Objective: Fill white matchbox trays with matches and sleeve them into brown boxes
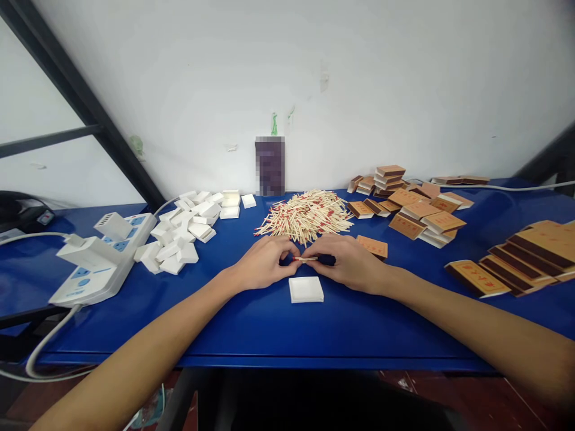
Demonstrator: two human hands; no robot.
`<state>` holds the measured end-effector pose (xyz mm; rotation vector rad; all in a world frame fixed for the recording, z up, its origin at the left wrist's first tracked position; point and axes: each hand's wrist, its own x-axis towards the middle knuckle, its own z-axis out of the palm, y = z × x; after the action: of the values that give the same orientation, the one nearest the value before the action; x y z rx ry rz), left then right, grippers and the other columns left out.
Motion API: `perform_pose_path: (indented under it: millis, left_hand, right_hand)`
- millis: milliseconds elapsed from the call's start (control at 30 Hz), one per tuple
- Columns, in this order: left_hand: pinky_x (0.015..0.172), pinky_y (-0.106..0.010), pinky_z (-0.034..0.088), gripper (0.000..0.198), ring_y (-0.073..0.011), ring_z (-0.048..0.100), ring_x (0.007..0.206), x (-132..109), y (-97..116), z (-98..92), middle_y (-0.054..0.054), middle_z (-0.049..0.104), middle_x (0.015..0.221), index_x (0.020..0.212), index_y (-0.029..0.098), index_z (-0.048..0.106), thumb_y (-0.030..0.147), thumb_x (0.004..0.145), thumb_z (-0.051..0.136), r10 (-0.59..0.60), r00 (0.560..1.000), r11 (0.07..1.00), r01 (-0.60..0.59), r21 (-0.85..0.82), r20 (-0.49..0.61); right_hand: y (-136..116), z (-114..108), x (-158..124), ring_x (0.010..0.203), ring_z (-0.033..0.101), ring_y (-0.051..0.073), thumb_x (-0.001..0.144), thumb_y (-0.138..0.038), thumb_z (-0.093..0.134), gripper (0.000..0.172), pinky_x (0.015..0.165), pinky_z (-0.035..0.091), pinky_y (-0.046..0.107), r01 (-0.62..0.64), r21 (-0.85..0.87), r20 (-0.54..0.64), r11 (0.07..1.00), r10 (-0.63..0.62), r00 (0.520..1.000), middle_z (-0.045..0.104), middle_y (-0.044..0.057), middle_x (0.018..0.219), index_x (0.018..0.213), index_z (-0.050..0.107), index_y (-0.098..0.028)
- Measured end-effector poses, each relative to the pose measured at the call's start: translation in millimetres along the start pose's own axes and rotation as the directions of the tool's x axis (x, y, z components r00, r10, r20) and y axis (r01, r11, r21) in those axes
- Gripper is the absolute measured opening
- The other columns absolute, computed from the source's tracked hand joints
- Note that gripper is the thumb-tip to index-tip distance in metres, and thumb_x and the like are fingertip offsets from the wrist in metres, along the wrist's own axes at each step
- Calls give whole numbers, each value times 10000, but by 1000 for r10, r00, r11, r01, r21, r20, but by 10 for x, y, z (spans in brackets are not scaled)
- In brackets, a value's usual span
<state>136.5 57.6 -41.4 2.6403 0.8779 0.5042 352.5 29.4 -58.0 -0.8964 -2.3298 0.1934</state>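
At the middle of the blue tabletop [251,326], between a loose heap of matches [309,215] and a single white matchbox tray [306,290], the person's two hands meet over a few matchsticks [308,258]. The left hand [269,261] is curled, thumb and forefinger nearly closed at the red-tipped end; the right hand [345,261] pinches the pale end just as narrowly. From where I stand, the step looks like evening up the little bunch, though I can't count the sticks. Carrying on calls, I'd judge, for a light grip from both sides, sticks kept parallel, and fingertips clear of the tray just in front. More white trays [177,230] lie jumbled to the left, beside a power strip [114,272] with chargers plugged in. Orange-brown matchbox sleeves [422,209] are piled to the right, with a larger stack [534,254] near the right forearm. One sleeve [375,246] sits just behind the right hand, partly hidden, and seems the likeliest thing to get nudged.
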Motion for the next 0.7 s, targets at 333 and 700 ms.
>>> perform_pose_path:
  millis: [333, 700]
  left_hand:
    - [603, -244, 323, 182, -110, 479, 637, -16, -13, -13, 36, 509, 692, 915, 205, 654, 372, 905, 583, 12, 1000, 1000, -13, 22, 18]
    - [604, -246, 322, 143, -114, 481, 627, -13, 5, -23, 39, 502, 660, 882, 183, 627, 299, 916, 550, 12, 999, 999, -14, 32, 46]
  right_hand:
    - [-34, -16, 14, 654, 644, 127, 825, -158, 600, 114, 616, 465, 237, -68, 61, -12, 996, 69, 998, 733, 5, 759, 829, 707, -198]
    - [-88, -205, -4, 661, 638, 122, 816, -180, 622, 75, 629, 460, 237, -122, 79, -22, 989, 124, 992, 728, 0, 759, 820, 695, -192]
